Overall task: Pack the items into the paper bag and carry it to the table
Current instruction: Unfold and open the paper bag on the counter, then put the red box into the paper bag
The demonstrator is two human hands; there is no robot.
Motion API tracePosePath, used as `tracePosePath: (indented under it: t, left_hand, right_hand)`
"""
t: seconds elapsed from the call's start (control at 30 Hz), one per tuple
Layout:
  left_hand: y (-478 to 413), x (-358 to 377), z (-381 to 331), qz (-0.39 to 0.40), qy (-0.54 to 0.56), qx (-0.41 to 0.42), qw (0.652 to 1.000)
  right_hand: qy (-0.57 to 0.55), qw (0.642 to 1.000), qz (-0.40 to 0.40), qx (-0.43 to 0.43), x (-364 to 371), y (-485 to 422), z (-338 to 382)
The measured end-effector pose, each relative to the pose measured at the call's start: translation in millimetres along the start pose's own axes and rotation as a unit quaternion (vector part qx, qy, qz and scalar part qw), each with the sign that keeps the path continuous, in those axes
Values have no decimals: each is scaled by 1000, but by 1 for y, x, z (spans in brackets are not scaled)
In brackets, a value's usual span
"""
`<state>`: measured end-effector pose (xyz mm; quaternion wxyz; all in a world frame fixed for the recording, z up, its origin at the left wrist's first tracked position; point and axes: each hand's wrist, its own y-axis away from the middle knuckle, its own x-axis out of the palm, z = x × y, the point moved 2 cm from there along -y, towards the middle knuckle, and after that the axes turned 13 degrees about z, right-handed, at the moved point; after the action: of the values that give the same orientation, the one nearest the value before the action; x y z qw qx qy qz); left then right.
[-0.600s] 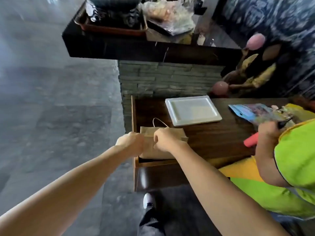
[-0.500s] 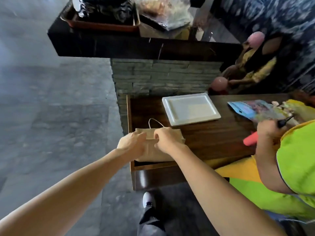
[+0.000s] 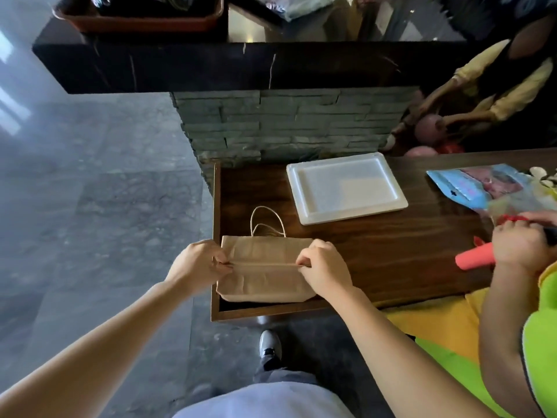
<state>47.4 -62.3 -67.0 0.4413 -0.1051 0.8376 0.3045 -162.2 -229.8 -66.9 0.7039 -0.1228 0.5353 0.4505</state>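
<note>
A flat, folded brown paper bag (image 3: 265, 276) lies at the near left corner of a dark wooden table (image 3: 391, 251), its string handle (image 3: 266, 221) pointing away from me. My left hand (image 3: 196, 267) pinches the bag's left edge along a fold line. My right hand (image 3: 324, 267) pinches the right end of the same fold. A white rectangular tray (image 3: 346, 188) sits empty beyond the bag. A blue printed packet (image 3: 479, 185) lies at the table's right.
Another person in a green and yellow top sits at the right, a hand (image 3: 521, 245) holding a red object (image 3: 474, 259). A stone-faced counter (image 3: 286, 122) with a dark top stands behind the table. Grey tiled floor spreads to the left. My shoe (image 3: 269, 345) is below the table edge.
The view has closed in on the table. My two hands have spread apart from the bag's middle to its left and right edges, still gripping it.
</note>
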Motion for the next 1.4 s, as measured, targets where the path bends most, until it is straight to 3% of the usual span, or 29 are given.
tracePosePath:
  t: [0.1,0.2,0.4,0.57,0.7,0.8,0.93,1.07,1.17,1.27,1.33,1.4]
  left_hand:
    - [3,1,9,-16,16,-3,1000]
    - [-1,5,-3,18,-6,32,999]
    - [-29,8,-30,78,-58,-5,995]
    - [-26,-4,-46,-15,-143,81,986]
    - [-5,-17,-59,-77,-77,142,984]
    - [21,-30,-69,-126,-85,256,955]
    - [60,-36,-78,-205,-167,348,900]
    - [87,-34,-82,-166,-145,365,905]
    - [90,-34,-84,-104,-146,356,917]
    - [88,-34,-87,-73,-171,341,922]
    - [89,-36,-92,-49,-187,345,919]
    - [92,-39,-96,-29,-181,362,914]
  right_hand:
    - [-93,995,9,27,3,2,-17]
    - [-181,981,-2,69,12,2,-21]
    - [-205,976,-32,70,19,-2,-22]
    - [-221,974,-2,59,6,-1,-24]
    - [-335,930,-121,89,-27,8,-15]
    - [-369,915,-149,66,-63,11,-3]
    - [-262,961,-35,-78,-115,12,35]
    - [-123,977,90,-150,-132,19,83]
    - [-76,970,176,-151,-122,13,114]
    - [82,935,331,-102,-93,-9,129]
    - [162,912,369,-75,-75,-22,133]
    - [165,914,368,-51,-55,-36,130]
